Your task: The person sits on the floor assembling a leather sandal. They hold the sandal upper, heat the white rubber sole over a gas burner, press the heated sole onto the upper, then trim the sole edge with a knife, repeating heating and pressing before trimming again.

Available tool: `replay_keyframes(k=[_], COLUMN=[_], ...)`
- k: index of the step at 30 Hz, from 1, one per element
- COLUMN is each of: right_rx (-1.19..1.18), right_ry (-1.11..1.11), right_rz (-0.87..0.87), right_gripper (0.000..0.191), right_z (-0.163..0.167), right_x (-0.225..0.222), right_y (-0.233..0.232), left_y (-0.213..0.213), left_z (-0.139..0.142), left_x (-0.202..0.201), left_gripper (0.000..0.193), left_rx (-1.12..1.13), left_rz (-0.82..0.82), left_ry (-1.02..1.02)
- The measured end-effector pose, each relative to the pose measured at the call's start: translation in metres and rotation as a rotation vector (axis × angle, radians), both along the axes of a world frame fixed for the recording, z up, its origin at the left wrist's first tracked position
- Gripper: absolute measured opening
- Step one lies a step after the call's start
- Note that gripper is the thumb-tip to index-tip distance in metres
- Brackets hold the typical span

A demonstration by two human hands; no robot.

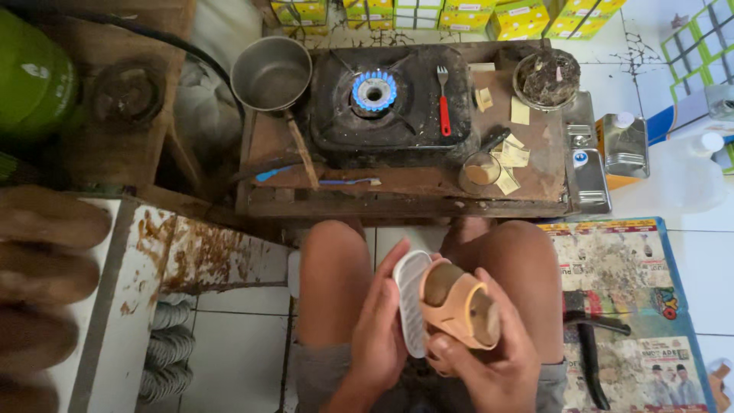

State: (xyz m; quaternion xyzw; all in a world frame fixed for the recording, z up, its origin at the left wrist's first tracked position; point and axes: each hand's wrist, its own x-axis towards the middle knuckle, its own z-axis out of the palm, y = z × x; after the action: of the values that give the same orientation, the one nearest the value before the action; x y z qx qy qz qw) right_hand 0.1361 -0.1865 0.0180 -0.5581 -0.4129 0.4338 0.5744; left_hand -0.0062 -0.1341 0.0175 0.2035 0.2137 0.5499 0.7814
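I sit with my knees apart over a tiled floor. My left hand (380, 321) grips a white oblong grater-like piece (410, 302) by its edge. My right hand (489, 356) holds an orange plastic holder (459, 306) with a brown rounded lump (442, 284) in it, pressed against the white piece. Ahead on a low wooden board (527, 183) stands a black single-burner gas stove (386, 103) with a blue flame (374, 91) lit.
A metal pot (269, 73) sits left of the stove, a red-handled fork (443, 103) on it. A glass (479, 172), paper scraps, a round dish (547, 78) and metal tins (589, 172) lie right. Newspaper (627, 306) with a dark tool (589, 344) covers the floor right; a green gas cylinder (30, 76) stands left.
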Motion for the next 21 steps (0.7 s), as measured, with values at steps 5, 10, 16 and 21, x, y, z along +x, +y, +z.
replay_keyframes(k=[5,10,16,21], right_rx=[0.068,0.135,0.203,0.382], right_ry=[-0.113,-0.246,-0.387,-0.517], right_rz=[0.005,-0.008,-0.02,-0.005], right_gripper=[0.094,0.091,0.088,0.088], right_z=[-0.001,0.006,0.012,0.023], right_x=[-0.015,-0.021,-0.025,-0.03], right_y=[-0.013,-0.017,-0.02,-0.028], left_y=[-0.016,-0.021,-0.032,-0.047], left_z=[0.008,0.01,0.013,0.01], left_x=[-0.005,-0.009,-0.008,-0.009], left_gripper=[0.058,0.056,0.053,0.051], left_rx=[0.137,0.219,0.203,0.309], left_rz=[0.022,0.027,0.056,0.127], left_ry=[0.026,0.102,0.099,0.142])
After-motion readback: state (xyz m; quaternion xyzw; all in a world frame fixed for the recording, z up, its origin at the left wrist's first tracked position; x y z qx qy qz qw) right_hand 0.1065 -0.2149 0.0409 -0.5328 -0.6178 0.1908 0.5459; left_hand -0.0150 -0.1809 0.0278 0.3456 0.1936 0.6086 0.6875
